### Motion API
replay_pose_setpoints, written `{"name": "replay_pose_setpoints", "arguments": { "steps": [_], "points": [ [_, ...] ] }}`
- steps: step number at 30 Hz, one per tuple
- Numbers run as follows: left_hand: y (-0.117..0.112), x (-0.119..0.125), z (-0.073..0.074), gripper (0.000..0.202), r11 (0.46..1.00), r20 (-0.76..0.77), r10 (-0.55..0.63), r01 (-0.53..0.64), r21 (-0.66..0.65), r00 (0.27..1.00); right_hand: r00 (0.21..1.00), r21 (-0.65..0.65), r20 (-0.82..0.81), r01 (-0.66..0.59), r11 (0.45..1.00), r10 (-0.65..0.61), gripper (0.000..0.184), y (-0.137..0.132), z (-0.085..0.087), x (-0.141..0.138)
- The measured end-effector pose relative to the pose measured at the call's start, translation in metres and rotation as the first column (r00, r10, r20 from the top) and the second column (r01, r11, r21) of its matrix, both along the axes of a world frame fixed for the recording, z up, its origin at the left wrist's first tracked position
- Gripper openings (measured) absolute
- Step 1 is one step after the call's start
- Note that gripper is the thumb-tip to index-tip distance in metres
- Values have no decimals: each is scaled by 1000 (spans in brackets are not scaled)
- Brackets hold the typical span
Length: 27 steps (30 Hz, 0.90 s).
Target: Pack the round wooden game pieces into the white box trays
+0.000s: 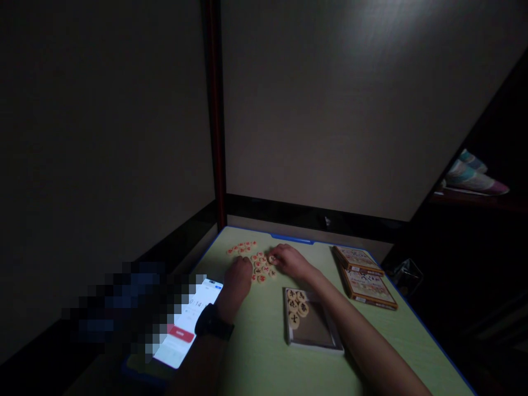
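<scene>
Your right hand (292, 261) reaches over the far part of the green table (258, 335), its thumb and fingers drawn close at a dark-marked round piece (272, 259); the fingertips touch that piece's edge, but you cannot tell from this view whether it is gripped firmly or lifted off the surface. Your left hand (240, 278) is curled low at the left side of a loose cluster of round pieces (258, 270), marked mostly in red with some dark; its fingertips are hidden behind the hand, so you cannot tell how far open it is or whether it has hold of anything. Beyond your left hand, a group of red-marked pieces (241, 248) lies apart from the cluster. Nearer you, the shallow tray (315, 327) holds five black-marked pieces (293, 306) toward its left side, and your right forearm crosses its right edge. Two flat boxes (368, 286) overlap at the table's right, while a lit phone (183, 319) lies at the left, beside the dark watch (214, 322) on your left wrist.
</scene>
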<state>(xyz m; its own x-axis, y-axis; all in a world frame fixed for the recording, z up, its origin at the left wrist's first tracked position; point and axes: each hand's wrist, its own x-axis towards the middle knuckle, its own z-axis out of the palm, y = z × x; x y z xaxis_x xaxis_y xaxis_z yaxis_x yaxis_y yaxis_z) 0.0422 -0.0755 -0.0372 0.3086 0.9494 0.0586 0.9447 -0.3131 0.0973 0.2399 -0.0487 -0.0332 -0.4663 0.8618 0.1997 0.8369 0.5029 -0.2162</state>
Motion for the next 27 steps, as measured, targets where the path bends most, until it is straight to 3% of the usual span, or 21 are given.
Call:
{"name": "replay_pose_setpoints", "arguments": {
  "steps": [6, 18, 23, 27],
  "points": [
    [-3, 6, 13, 34, 996, 8, 86, -86, 0, 996, 993, -39, 81, -78, 996, 81, 30, 8, 5, -12],
    [-6, 14, 18, 26, 999, 103, -26, 29, -26, 994, 988, -37, 156, 14, 999, -8, 21, 1, 10, -19],
    [-8, 16, 17, 24, 996, 175, -81, 84, -10, 981, 994, -8, 84, 66, 998, -65, 22, -15, 19, 1],
    [-12, 21, 14, 28, 988, 222, -153, 149, 34, 963, 989, -46, -37, 143, 989, -145, 28, -38, 15, 28]
  ]
}}
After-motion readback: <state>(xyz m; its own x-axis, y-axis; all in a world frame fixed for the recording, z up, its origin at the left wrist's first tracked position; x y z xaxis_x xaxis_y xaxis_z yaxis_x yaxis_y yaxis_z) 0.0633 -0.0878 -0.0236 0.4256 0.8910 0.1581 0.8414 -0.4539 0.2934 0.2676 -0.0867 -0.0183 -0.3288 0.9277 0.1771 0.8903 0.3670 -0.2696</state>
